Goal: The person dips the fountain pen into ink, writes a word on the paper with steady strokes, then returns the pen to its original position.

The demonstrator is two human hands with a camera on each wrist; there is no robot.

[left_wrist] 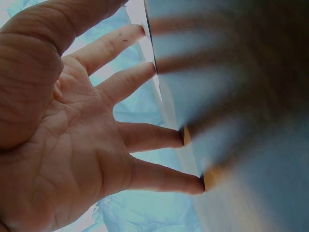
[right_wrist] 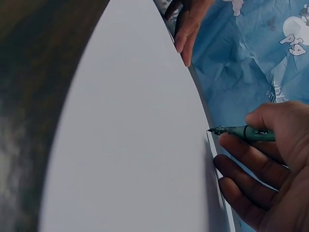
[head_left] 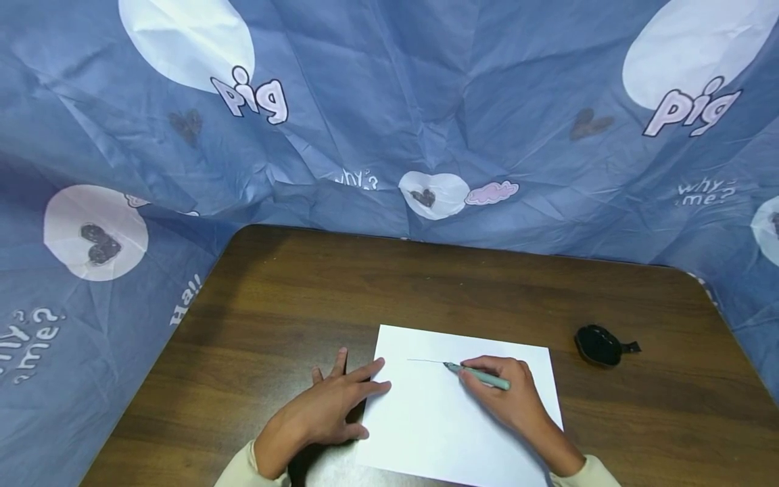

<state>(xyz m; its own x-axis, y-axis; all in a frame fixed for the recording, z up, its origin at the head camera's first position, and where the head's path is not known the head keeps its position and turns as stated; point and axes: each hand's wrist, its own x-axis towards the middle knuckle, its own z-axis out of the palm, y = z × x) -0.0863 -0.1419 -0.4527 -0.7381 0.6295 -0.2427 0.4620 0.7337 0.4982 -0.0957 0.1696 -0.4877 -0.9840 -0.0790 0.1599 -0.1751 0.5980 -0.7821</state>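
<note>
A white sheet of paper (head_left: 438,419) lies on the brown table, with one thin dark line (head_left: 424,360) near its top. My right hand (head_left: 508,392) pinches a green fountain pen (head_left: 487,378) between thumb and fingers; its nib meets the paper at the line's right end. In the right wrist view the dark nib of the pen (right_wrist: 246,133) points at the sheet. My left hand (head_left: 331,409) is spread flat at the paper's left edge, fingertips pressing on the sheet and the table. The left wrist view shows the left palm (left_wrist: 72,145) with fingers straight and apart.
A small black pan-shaped dish (head_left: 599,345) with a short handle stands right of the paper. Behind and left of the wooden table (head_left: 341,277) hangs a blue printed cloth (head_left: 377,122), its lower edge meeting the tabletop's far edge.
</note>
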